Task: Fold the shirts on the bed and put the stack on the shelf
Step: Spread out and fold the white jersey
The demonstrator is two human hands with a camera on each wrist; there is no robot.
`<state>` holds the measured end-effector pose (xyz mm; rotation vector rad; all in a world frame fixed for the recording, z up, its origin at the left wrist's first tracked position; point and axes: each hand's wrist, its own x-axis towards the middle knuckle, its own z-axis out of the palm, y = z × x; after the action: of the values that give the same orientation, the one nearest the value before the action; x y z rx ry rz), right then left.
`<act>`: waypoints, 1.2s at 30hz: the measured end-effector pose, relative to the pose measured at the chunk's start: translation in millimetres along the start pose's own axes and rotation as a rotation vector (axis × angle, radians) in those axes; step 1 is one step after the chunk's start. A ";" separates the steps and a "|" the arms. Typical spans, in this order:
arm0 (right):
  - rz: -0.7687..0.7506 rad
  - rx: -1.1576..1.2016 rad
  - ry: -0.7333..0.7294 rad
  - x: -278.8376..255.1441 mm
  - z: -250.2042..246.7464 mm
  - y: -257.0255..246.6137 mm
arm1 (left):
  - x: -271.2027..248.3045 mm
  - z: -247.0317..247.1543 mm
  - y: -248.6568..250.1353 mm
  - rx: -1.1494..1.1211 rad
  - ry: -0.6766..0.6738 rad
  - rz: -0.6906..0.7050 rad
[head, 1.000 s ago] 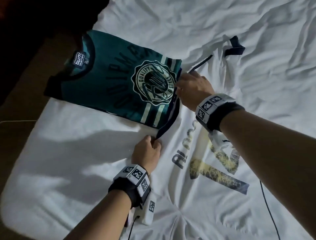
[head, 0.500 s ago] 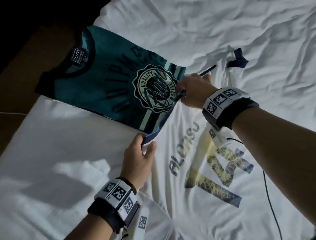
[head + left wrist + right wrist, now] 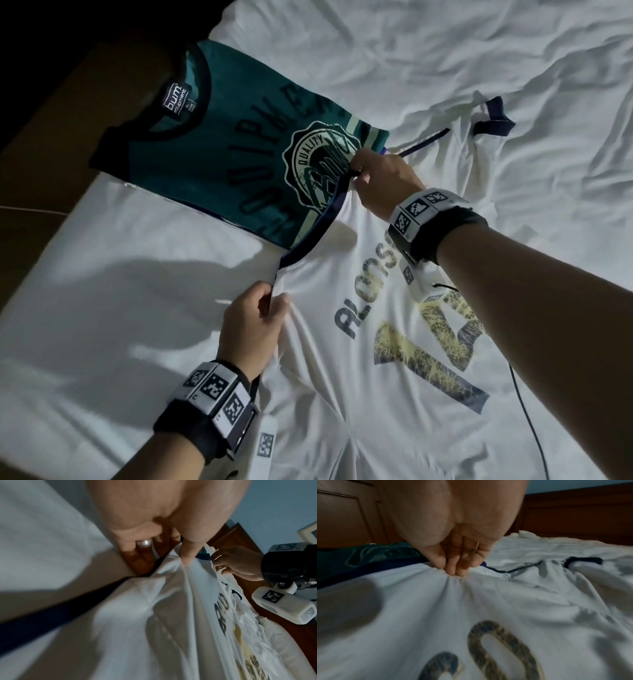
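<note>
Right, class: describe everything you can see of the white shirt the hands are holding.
The white shirt is soft, creased fabric with a dark navy collar band, grey lettering and a large yellow-and-grey number. It lies print-up on the bed, its collar edge lifted over the folded teal shirt. The left hand and right hand each pinch it near the collar.

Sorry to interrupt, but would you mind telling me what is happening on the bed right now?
A person is working on a white shirt spread print-up on the bed. The left hand pinches it at one end of the dark neckline, and the right hand pinches it at the other end, lifting that edge off the sheet. A teal shirt lies already folded just beyond, its near edge under the raised collar. The white shirt is not yet folded, and no shelf is in view.
</note>
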<state>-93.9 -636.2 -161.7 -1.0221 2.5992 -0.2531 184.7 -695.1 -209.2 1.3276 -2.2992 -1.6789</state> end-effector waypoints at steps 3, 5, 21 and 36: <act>0.015 0.063 -0.030 -16.8 0.0 10.0 | -12.6 -4.3 -3.0 0.055 -0.027 -0.168; 0.027 0.056 0.007 -34.4 -2.0 14.5 | -23.9 -7.2 -2.5 0.184 -0.124 -0.208; 0.222 0.204 0.020 -356.7 86.8 50.6 | -73.6 -36.8 -41.4 0.416 -0.298 -0.102; 0.073 -0.034 -0.232 -465.9 111.5 70.7 | -180.0 -5.6 -43.9 0.798 0.200 -0.007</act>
<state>222.4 -269.7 -172.1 -0.9072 2.4310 -0.0677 330.1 -591.2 -159.9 1.4789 -2.9337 -0.5518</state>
